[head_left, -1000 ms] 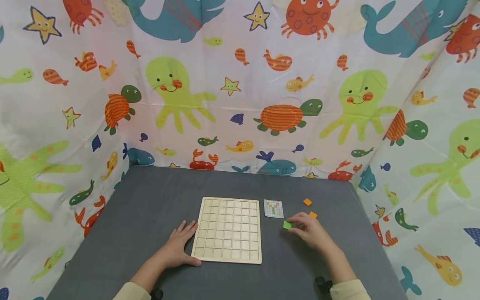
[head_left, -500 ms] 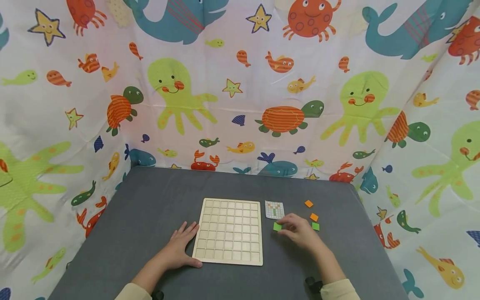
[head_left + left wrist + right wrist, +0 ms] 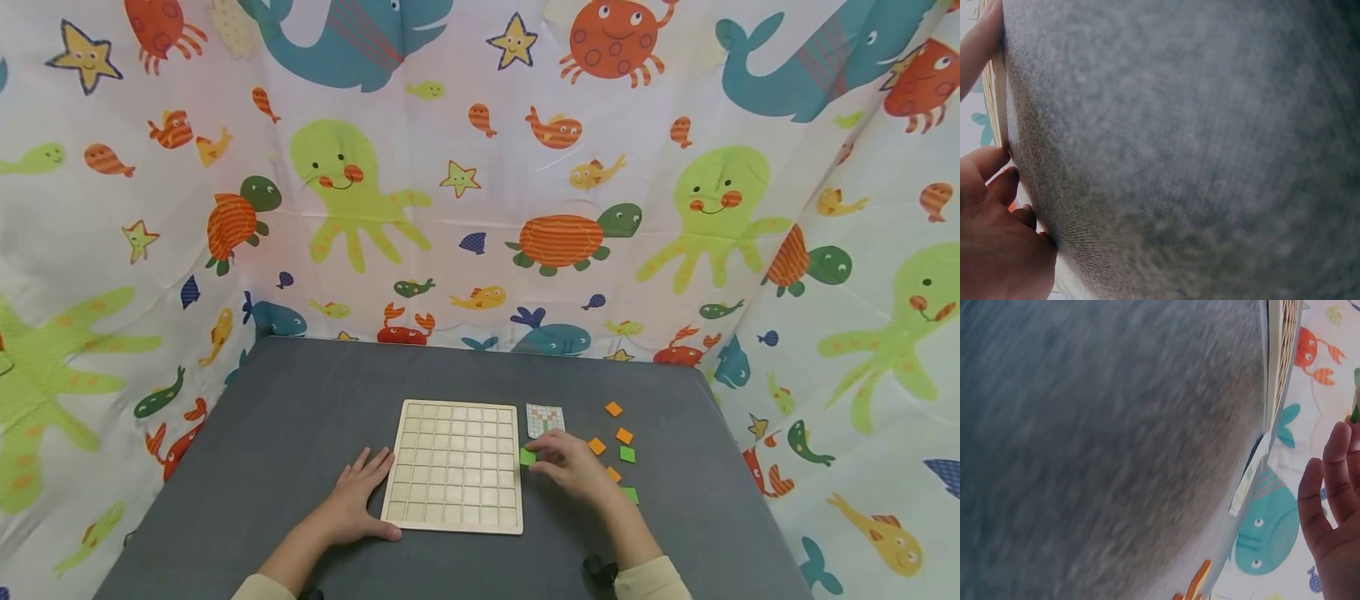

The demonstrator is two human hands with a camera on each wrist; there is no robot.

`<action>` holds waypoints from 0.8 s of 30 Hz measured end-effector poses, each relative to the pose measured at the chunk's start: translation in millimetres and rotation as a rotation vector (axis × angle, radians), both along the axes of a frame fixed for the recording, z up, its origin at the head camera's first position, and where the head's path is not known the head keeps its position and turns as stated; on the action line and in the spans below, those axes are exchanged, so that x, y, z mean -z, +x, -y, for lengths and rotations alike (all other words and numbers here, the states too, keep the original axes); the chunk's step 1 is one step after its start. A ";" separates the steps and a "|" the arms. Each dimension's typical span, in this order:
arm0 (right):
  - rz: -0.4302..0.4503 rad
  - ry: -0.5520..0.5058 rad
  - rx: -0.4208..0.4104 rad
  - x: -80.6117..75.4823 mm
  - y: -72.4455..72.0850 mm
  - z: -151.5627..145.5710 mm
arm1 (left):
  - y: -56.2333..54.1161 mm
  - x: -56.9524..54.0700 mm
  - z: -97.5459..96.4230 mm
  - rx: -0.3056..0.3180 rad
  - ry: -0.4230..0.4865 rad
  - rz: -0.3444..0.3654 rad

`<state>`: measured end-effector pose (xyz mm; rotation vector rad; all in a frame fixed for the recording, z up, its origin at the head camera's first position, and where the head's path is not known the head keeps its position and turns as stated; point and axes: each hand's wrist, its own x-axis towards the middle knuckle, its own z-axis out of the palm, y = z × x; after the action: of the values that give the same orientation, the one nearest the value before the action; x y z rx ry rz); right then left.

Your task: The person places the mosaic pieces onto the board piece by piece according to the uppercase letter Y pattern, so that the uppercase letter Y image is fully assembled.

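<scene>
A square wooden grid board (image 3: 454, 467) lies on the grey table in the head view. My left hand (image 3: 352, 500) rests at its left side, fingers spread, with fingertips and thumb at the edge and lower left corner. My right hand (image 3: 573, 467) pinches a green square tile (image 3: 528, 457) between thumb and fingers, right at the board's right edge. In the right wrist view, only a sliver of that green tile (image 3: 1355, 414) shows beyond the fingers. A small printed pattern card (image 3: 545, 419) lies just beyond the right hand.
Orange tiles (image 3: 624, 436) and green tiles (image 3: 627, 454) lie scattered to the right of the right hand, some partly hidden by it. A sea-animal patterned curtain (image 3: 480, 167) encloses the grey table (image 3: 322, 392) at the back and sides.
My right hand has moved left with the green tile, from beside the card to the board's right edge, uncovering more orange and green tiles. The left hand stays at the board.
</scene>
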<state>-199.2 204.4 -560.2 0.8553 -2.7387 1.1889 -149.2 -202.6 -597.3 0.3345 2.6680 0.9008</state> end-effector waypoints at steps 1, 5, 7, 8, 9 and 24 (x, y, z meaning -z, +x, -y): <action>0.007 -0.004 -0.008 -0.6 -0.2 2.3 | 0.0 0.3 0.2 0.001 -0.002 -0.003; 0.028 -0.006 -0.029 -2.7 -2.1 11.8 | -1.1 1.9 0.9 0.002 -0.009 -0.016; 0.029 -0.003 -0.028 -3.5 -3.3 16.3 | -1.7 2.2 1.2 0.004 -0.014 -0.023; 0.029 -0.006 -0.026 -4.0 -3.6 18.7 | -2.0 2.3 1.3 0.004 -0.015 -0.024; 0.028 -0.010 -0.024 -4.5 -3.8 21.0 | -2.2 2.3 1.4 0.005 -0.016 -0.027; 0.036 -0.031 -0.070 -1.6 6.5 65.0 | -1.5 4.3 0.6 -0.008 -0.012 -0.009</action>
<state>-192.7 139.4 -558.6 0.9423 -2.7319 1.2679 -150.7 -203.3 -601.6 0.3260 2.6837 0.8875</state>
